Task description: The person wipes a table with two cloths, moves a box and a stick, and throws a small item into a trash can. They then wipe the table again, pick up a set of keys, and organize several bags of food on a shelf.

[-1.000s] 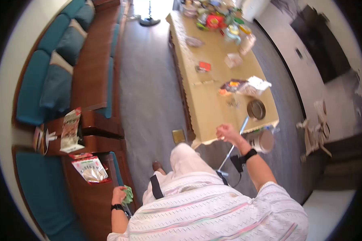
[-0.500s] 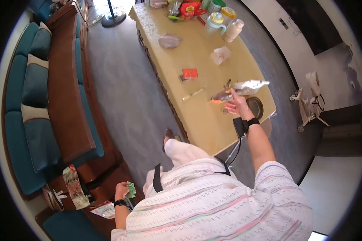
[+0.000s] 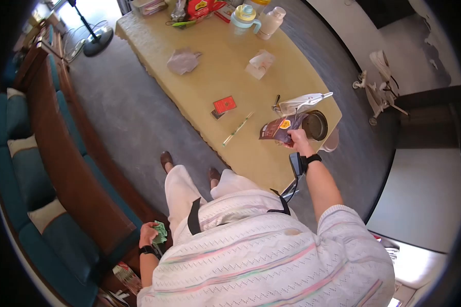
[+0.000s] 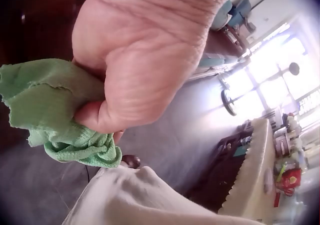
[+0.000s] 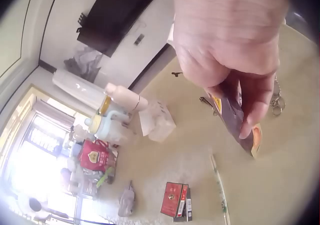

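My left hand [image 3: 148,234] hangs low on the left and grips a crumpled green cloth [image 4: 65,107], its thumb pressed over the folds in the left wrist view. Over the near right part of the table, my right hand [image 3: 298,139] pinches a dark purple-brown packet [image 3: 277,128] by its edge. In the right wrist view the packet [image 5: 239,119] stands nearly edge-on between thumb and fingers. Just beyond it in the head view lies a white and clear plastic packet [image 3: 306,102]. A round dark dish [image 3: 316,125] sits to the right of the hand.
The table's yellow cover [image 3: 194,105] bears a red box [image 3: 224,105], a thin stick [image 3: 238,129], crumpled plastic [image 3: 184,60] and tissue [image 3: 260,63]. A jug [image 3: 245,20] and bottle [image 3: 271,22] stand farther back. A wooden bench [image 3: 71,153] with teal cushions runs along the left.
My right hand has reached forward over the table and taken hold of the dark packet. The view has turned and moved closer to the table. My left hand keeps the green cloth.
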Demonstrator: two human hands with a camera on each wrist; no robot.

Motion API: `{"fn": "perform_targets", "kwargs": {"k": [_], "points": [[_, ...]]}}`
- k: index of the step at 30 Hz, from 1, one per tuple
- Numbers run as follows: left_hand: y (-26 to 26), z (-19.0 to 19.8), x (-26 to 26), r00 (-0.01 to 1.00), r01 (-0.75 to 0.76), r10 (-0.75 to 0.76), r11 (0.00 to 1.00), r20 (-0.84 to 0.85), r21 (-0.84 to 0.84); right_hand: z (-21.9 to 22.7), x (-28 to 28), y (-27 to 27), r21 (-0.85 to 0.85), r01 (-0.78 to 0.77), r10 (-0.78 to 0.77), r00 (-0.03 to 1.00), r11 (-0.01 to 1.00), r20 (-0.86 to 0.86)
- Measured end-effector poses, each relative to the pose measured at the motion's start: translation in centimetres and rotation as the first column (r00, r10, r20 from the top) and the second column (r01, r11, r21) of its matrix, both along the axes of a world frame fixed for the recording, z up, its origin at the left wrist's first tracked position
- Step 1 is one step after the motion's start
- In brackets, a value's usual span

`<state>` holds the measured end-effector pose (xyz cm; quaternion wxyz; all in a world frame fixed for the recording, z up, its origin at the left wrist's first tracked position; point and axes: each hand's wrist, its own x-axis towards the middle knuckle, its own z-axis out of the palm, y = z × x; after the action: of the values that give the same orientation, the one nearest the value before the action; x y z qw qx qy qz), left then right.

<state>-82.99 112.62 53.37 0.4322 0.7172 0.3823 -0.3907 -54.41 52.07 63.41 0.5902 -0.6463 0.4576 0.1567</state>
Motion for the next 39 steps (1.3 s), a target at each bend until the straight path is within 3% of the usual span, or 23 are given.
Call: {"fn": "perform_targets", "kwargs": {"k": [2, 7, 11, 15, 16, 19, 21, 25, 28, 29, 33, 35, 39], "points": [[2.4, 0.4, 4.6, 0.991, 0.129, -0.130, 0.990, 0.012, 0.051, 1.4, -1.0, 1.0, -0.058, 0.001, -0.001, 1.000, 0.998, -0.006], [8.8, 1.7, 16.9, 0.954, 0.279, -0.291, 0.950, 0.077, 0.139, 5.8, -2.1, 4.9, -0.186, -0.014, 0.008, 1.000, 0.983, -0.030], [12.7, 2.2, 26.0, 0.835, 0.515, -0.545, 0.823, 0.074, 0.241, 8.2, -1.3, 7.5, -0.146, -0.037, 0.044, 0.998, 0.989, 0.045], [13.0, 4.0, 33.4, 0.785, 0.553, -0.608, 0.775, 0.120, 0.306, 10.6, 1.1, 10.9, -0.106, -0.106, 0.118, 0.986, 0.989, 0.118], [12.9, 4.0, 34.9, 0.788, 0.562, -0.607, 0.779, 0.107, 0.279, 11.0, 2.1, 12.2, -0.031, -0.078, 0.082, 0.978, 0.997, 0.194], [12.2, 4.1, 38.1, 0.795, 0.565, -0.599, 0.789, 0.095, 0.243, 12.3, 7.0, 15.8, 0.077, -0.087, 0.064, 0.963, 0.993, 0.264], [11.9, 4.3, 39.4, 0.853, 0.497, -0.519, 0.842, 0.062, 0.207, 11.9, 10.0, 18.5, 0.120, -0.226, 0.184, 0.939, 0.967, 0.292], [12.4, 4.1, 41.2, 0.832, 0.524, -0.546, 0.831, 0.098, 0.187, 12.3, 17.9, 24.4, 0.213, -0.458, 0.353, 0.849, 0.863, 0.394], [14.0, 3.0, 42.3, 0.826, 0.544, -0.562, 0.816, 0.047, 0.194, 13.2, 24.1, 29.1, 0.268, -0.538, 0.411, 0.815, 0.799, 0.408], [14.8, 2.4, 42.6, 0.802, 0.578, -0.597, 0.790, 0.037, 0.206, 13.1, 26.2, 30.5, 0.263, -0.544, 0.419, 0.812, 0.797, 0.407], [18.1, 0.8, 45.8, 0.896, 0.444, -0.440, 0.888, -0.057, 0.122, 11.5, 34.9, 35.7, 0.320, -0.579, 0.424, 0.792, 0.749, 0.440], [22.3, -0.3, 50.5, 0.885, 0.464, -0.464, 0.879, -0.023, 0.106, 10.4, 41.4, 39.9, 0.321, -0.564, 0.387, 0.792, 0.761, 0.473], [26.5, 2.0, 56.4, 0.885, 0.459, -0.464, 0.879, 0.015, 0.128, 9.3, 49.9, 44.3, 0.314, -0.527, 0.370, 0.817, 0.790, 0.442]]}}
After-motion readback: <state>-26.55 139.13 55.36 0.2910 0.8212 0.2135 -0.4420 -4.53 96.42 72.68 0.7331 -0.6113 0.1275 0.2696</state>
